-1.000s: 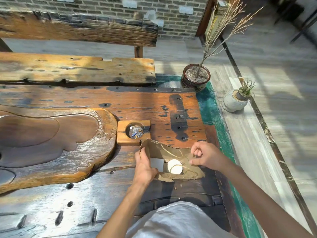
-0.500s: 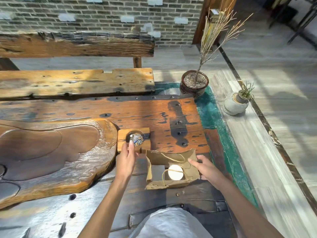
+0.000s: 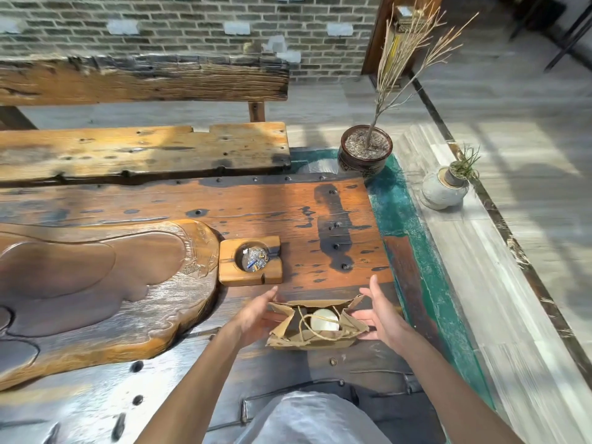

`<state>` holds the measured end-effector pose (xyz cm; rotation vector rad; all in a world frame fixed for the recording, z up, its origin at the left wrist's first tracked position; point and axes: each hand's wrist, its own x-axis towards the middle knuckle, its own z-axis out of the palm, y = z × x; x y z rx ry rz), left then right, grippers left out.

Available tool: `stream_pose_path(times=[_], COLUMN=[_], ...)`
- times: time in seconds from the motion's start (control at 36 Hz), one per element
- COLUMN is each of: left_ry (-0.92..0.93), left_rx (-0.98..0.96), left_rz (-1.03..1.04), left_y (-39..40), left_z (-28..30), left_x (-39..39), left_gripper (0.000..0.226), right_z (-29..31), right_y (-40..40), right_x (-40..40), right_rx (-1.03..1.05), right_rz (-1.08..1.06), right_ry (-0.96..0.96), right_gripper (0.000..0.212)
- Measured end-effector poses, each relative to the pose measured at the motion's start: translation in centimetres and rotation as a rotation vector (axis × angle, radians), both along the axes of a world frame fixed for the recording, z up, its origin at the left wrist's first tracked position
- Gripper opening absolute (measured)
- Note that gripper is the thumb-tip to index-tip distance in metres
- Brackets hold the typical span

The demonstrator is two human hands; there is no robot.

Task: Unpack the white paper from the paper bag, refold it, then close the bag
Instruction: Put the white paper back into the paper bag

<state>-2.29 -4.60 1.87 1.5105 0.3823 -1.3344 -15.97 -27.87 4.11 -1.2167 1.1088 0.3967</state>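
Head view: the left hand [image 3: 256, 318], which half a second ago was off at the wooden ashtray [image 3: 250, 261], has come back and now cups the left wall of the paper bag [image 3: 315, 325], fingers loosely spread and thumb up at the rim, pressing on it without pinching. The right hand [image 3: 381, 318] mirrors it on the other side, open-palmed, fingertips touching or just beside the creased right flap; neither hand has closed on anything. That puts both hands flanking the bag, which I judge means it is being steadied before anything is lifted out, so the unpacking has barely started.

Between the fingers the bag stands upright with its mouth open, twine handles drooping inside. A pale round object [image 3: 324, 320] sits within; whether that is the white paper I cannot tell. Beyond the left fingertips, the ashtray's bowl holds crumpled foil and small scraps. All of it rests on the wooden table [image 3: 288, 213].
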Motion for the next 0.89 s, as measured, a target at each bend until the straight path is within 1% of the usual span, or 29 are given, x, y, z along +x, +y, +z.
stream_pose_path(times=[0.06,0.08,0.11,0.17,0.22,0.28,0.31,0.36,0.42,0.53,0.61,0.67,0.69,0.72,0.75,0.81,0.83,0.89], left_ry=[-0.03,-0.039,-0.049,-0.078,-0.115,-0.152,-0.171,-0.229,-0.313,-0.542,-0.66,-0.741,-0.81,-0.83,-0.87,-0.848,-0.877,-0.862], left_rx=[-0.024,-0.056,-0.083,-0.094,-0.061,-0.026,-0.002,0.049,0.103,0.25,0.274,0.258,0.279,0.277,0.27,0.259,0.292,0.321], left_rz=[0.031,0.058,0.072,0.062,0.03,-0.026,-0.052,-0.086,-0.123,-0.292,-0.424,-0.513,-0.558,-0.574,-0.651,-0.737,-0.775,-0.839], left_y=[0.0,0.0,0.2,0.3,0.5,0.6,0.7,0.8,0.8,0.9,0.9,0.7,0.5,0.2,-0.1,-1.1,-1.5,-2.4], left_z=[-0.2,-0.5,-0.7,-0.9,-1.0,-1.2,-1.4,-2.0,-2.6,-3.6,-4.3,-4.6,-5.1,-5.4,-5.6,-5.4,-5.1,-4.8], left_x=[0.0,0.0,0.0,-0.2,-0.4,-0.4,-0.5,-0.6,-0.7,-1.1,-1.6,-1.6,-1.5,-1.4,-1.2,-1.1,-1.1,-1.2], left_gripper=[0.027,0.016,0.012,0.012,0.015,0.021,0.024,0.031,0.035,0.03,0.031,0.036,0.039,0.041,0.041,0.038,0.037,0.035], right_z=[-0.6,-0.8,-1.1,-1.5,-2.2,-2.6,-2.6,-2.7,-2.9,-3.8,-4.9,-5.3,-5.6,-5.8,-5.9,-6.1,-6.2,-6.6], right_y=[-0.1,-0.2,-0.3,-0.4,-0.6,-0.7,-0.7,-0.7,-0.6,0.0,0.4,0.7,0.9,1.2,1.5,2.4,3.0,4.0], right_x=[0.1,0.1,0.1,0.1,0.1,0.1,0.1,-0.1,-0.4,-0.7,-0.3,0.1,0.4,0.9,1.4,2.7,3.4,4.6], right_rx=[0.002,-0.002,-0.004,0.008,0.022,0.008,-0.011,-0.064,-0.143,-0.327,-0.493,-0.603,-0.647,-0.683,-0.709,-0.737,-0.741,-0.738], right_rz=[-0.024,-0.021,-0.009,0.012,-0.016,-0.021,0.019,0.157,0.288,0.449,0.628,0.75,0.803,0.859,0.923,1.041,1.083,1.124], right_ry=[0.017,0.031,0.044,0.057,0.052,0.043,0.037,0.031,0.043,0.068,0.072,0.078,0.071,0.062,0.052,0.023,0.004,-0.036], right_gripper=[0.074,0.069,0.063,0.05,0.036,0.031,0.03,0.032,0.039,0.043,0.044,0.044,0.045,0.046,0.047,0.046,0.045,0.04])
